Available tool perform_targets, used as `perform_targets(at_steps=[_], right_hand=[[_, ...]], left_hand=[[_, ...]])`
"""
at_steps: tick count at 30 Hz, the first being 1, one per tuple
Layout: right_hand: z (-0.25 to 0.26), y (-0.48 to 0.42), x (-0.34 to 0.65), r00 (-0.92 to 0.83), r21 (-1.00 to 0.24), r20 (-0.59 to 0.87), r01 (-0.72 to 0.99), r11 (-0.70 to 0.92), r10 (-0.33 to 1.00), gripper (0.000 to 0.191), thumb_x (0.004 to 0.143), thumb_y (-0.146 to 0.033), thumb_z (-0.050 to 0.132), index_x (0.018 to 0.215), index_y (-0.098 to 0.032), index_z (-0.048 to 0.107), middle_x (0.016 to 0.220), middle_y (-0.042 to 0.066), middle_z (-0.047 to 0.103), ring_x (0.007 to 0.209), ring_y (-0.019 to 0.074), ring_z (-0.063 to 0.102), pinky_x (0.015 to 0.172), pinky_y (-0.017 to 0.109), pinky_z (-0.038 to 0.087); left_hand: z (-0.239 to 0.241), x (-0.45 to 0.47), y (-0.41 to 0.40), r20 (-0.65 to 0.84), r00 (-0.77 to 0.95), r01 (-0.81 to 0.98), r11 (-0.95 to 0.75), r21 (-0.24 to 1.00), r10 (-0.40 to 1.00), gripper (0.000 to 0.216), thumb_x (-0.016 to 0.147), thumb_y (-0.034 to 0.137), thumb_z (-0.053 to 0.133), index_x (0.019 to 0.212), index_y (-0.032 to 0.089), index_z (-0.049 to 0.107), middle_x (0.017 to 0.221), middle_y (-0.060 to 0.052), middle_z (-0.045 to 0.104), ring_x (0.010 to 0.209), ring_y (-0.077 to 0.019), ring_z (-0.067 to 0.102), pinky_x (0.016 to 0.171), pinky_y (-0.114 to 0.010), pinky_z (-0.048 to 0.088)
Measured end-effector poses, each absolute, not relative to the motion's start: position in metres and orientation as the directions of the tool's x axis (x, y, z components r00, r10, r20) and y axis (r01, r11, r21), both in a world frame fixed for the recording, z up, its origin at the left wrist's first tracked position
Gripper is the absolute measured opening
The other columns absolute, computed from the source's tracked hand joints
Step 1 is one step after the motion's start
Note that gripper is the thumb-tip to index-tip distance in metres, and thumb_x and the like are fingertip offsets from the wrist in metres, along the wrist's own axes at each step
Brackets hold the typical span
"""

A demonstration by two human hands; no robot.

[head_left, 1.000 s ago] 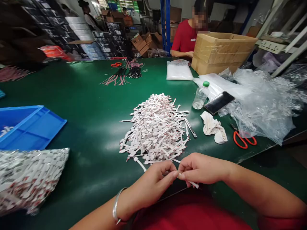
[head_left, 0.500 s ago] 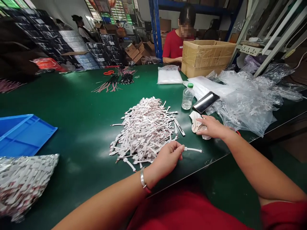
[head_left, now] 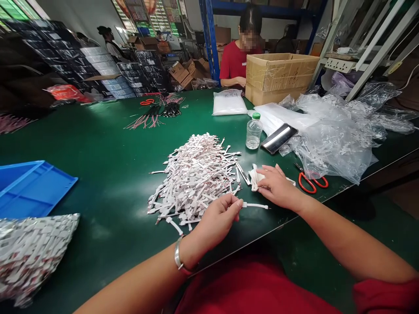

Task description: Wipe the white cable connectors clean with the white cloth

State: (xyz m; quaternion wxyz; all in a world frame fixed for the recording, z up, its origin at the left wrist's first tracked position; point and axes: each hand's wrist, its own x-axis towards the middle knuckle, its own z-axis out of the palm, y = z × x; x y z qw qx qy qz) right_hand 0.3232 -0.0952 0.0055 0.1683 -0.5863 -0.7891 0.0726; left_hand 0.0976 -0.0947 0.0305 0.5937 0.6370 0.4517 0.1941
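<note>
My left hand (head_left: 221,216) pinches one end of a short white cable (head_left: 257,205) between thumb and fingers. The cable points right, just above the table's front edge, and my fingers hide its held end. To the right, my right hand (head_left: 278,187) rests on a crumpled whitish cloth (head_left: 254,176), its fingers partly spread and curled over it. Left of the cloth lies a slim utility knife (head_left: 242,173). Beside my left hand, a large pile of similar white cables (head_left: 196,174) covers the middle of the green table (head_left: 108,174).
Red-handled scissors (head_left: 307,183) lie right of my right hand. Behind are a bottle (head_left: 254,133), a phone (head_left: 279,138) and plastic bags (head_left: 337,148). At left sit a blue bin (head_left: 39,187) and a filled bag (head_left: 32,257). A person (head_left: 238,65) sits opposite, beside a carton (head_left: 281,76).
My right hand has moved left and slightly nearer, the cloth shifting with it. The scissors, mostly covered before, now show. My left hand keeps hold of the cable.
</note>
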Motion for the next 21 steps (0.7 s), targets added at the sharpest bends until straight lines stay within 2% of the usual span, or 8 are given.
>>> perform_targets(at_steps=[2, 4, 9, 11, 14, 17, 19, 21], right_hand=[[0.012, -0.098, 0.323, -0.261, -0.395, 0.242, 0.853, 0.34, 0.935, 0.017, 0.086, -0.025, 0.056, 0.09, -0.022, 0.073, 0.125, 0.012, 0.059, 0.121, 0.0302, 0.046, 0.102, 0.056, 0.032], [0.019, -0.108, 0.321, -0.304, -0.421, 0.27, 0.816, 0.396, 0.914, 0.019, 0.088, -0.028, 0.056, 0.093, -0.022, 0.073, 0.116, 0.012, 0.061, 0.111, 0.0267, 0.05, 0.097, 0.047, 0.038], [0.021, -0.146, 0.3, -0.482, -0.385, 0.082, 0.792, 0.474, 0.872, 0.017, 0.088, -0.032, 0.058, 0.093, -0.025, 0.072, 0.096, 0.008, 0.062, 0.097, 0.0237, 0.052, 0.09, 0.043, 0.039], [0.017, -0.159, 0.294, -0.525, -0.422, 0.034, 0.764, 0.488, 0.851, 0.022, 0.085, -0.037, 0.063, 0.103, -0.026, 0.07, 0.102, 0.007, 0.063, 0.102, 0.0245, 0.053, 0.094, 0.044, 0.037], [0.017, -0.17, 0.302, -0.542, -0.528, 0.042, 0.702, 0.479, 0.84, 0.034, 0.083, -0.042, 0.065, 0.113, -0.027, 0.066, 0.12, 0.007, 0.061, 0.112, 0.024, 0.052, 0.102, 0.043, 0.032], [0.022, -0.171, 0.324, -0.451, -0.609, 0.043, 0.695, 0.381, 0.891, 0.023, 0.091, -0.038, 0.054, 0.099, -0.023, 0.07, 0.106, 0.007, 0.068, 0.097, 0.0196, 0.06, 0.09, 0.035, 0.043], [0.022, -0.167, 0.34, -0.286, -0.569, 0.087, 0.772, 0.283, 0.954, 0.026, 0.094, -0.032, 0.048, 0.088, -0.02, 0.07, 0.088, 0.007, 0.069, 0.085, 0.0195, 0.06, 0.08, 0.034, 0.047], [0.018, -0.157, 0.35, -0.132, -0.482, 0.206, 0.848, 0.218, 0.97, 0.023, 0.092, -0.028, 0.049, 0.088, -0.019, 0.069, 0.089, 0.009, 0.068, 0.089, 0.0223, 0.059, 0.084, 0.039, 0.046]], left_hand=[[0.036, 0.094, -0.094, -0.278, 0.495, 0.344, 0.109, 0.933, 0.823, 0.038, 0.083, 0.05, 0.05, 0.067, 0.017, 0.048, 0.057, 0.003, 0.049, 0.048, -0.0076, 0.034, 0.046, -0.021, 0.026], [0.043, 0.09, -0.092, -0.271, 0.468, 0.341, 0.111, 0.934, 0.841, 0.036, 0.083, 0.05, 0.05, 0.068, 0.017, 0.049, 0.057, 0.004, 0.048, 0.047, -0.0076, 0.035, 0.046, -0.021, 0.027], [0.05, 0.09, -0.089, -0.254, 0.457, 0.34, 0.097, 0.936, 0.852, 0.034, 0.084, 0.048, 0.05, 0.07, 0.017, 0.049, 0.056, 0.004, 0.048, 0.047, -0.0076, 0.036, 0.048, -0.021, 0.029], [0.043, 0.096, -0.089, -0.251, 0.481, 0.336, 0.089, 0.938, 0.84, 0.034, 0.084, 0.047, 0.05, 0.069, 0.017, 0.05, 0.056, 0.004, 0.048, 0.049, -0.0085, 0.038, 0.049, -0.022, 0.03], [0.022, 0.108, -0.087, -0.264, 0.529, 0.37, 0.061, 0.927, 0.806, 0.031, 0.084, 0.043, 0.048, 0.067, 0.017, 0.051, 0.058, 0.002, 0.052, 0.053, -0.0114, 0.044, 0.054, -0.024, 0.034], [0.005, 0.114, -0.085, -0.304, 0.551, 0.532, -0.047, 0.845, 0.778, 0.028, 0.085, 0.038, 0.045, 0.066, 0.018, 0.051, 0.061, -0.001, 0.057, 0.058, -0.0148, 0.05, 0.058, -0.026, 0.036], [0.002, 0.113, -0.085, -0.299, 0.548, 0.644, -0.165, 0.747, 0.781, 0.028, 0.086, 0.035, 0.044, 0.065, 0.018, 0.052, 0.063, -0.003, 0.06, 0.06, -0.017, 0.053, 0.058, -0.027, 0.035], [0.005, 0.112, -0.086, -0.276, 0.547, 0.715, -0.269, 0.645, 0.79, 0.028, 0.087, 0.034, 0.043, 0.066, 0.019, 0.054, 0.066, -0.006, 0.062, 0.062, -0.019, 0.055, 0.058, -0.027, 0.033]])
